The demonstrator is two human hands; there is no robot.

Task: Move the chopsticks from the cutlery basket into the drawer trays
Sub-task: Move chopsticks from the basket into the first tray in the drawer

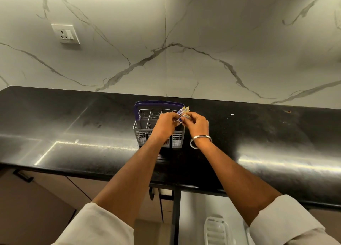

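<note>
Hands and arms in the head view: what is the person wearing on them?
Both forearms are bare, with off-white sleeves pushed up toward the elbows. The right wrist carries a plain silver metal bangle. The left hand and right hand are ungloved; no rings are discernible.

chopsticks [183,113] lower ends hidden behind hands, drawer tray [216,231] cut off below

Dim warm light, glare streaks on countertop [92,145], wide-angle edge bending

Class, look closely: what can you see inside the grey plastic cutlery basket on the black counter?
The grey plastic cutlery basket shows bare divided compartments on its left. Both hands, left and right, pinch patterned chopsticks above it, covering its right compartments, so what is there is hidden.
</note>
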